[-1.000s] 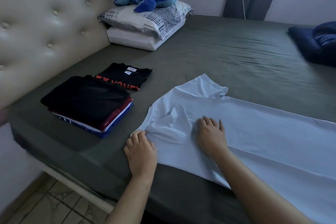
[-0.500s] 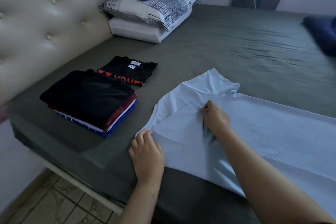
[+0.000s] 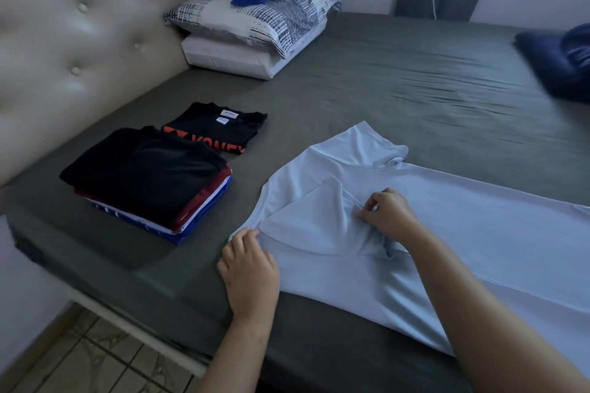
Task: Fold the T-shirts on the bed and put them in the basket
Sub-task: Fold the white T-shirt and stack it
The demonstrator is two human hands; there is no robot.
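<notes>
On the grey bed (image 3: 399, 80), the right hand (image 3: 388, 214) pinches a bit of the white T-shirt (image 3: 463, 233) between thumb and curled fingers, near the tip of the sleeve folded inward across the chest. The left hand (image 3: 250, 274) rests knuckles-up at the shirt's near edge, its curled fingertips gripping the cloth where the fold begins. The shirt lies flat under both hands and stretches away to the right, its collar pointing toward the pillows (image 3: 252, 32). A second ago the right hand lay flat with fingers spread on the cloth; it has since closed into this pinch and shifted toward the collar, while the left hand has stayed at the same corner. Left of the shirt, well apart from it, sit a stack of folded shirts (image 3: 150, 179) and, just beyond it, a black folded shirt with orange lettering (image 3: 217, 129).
</notes>
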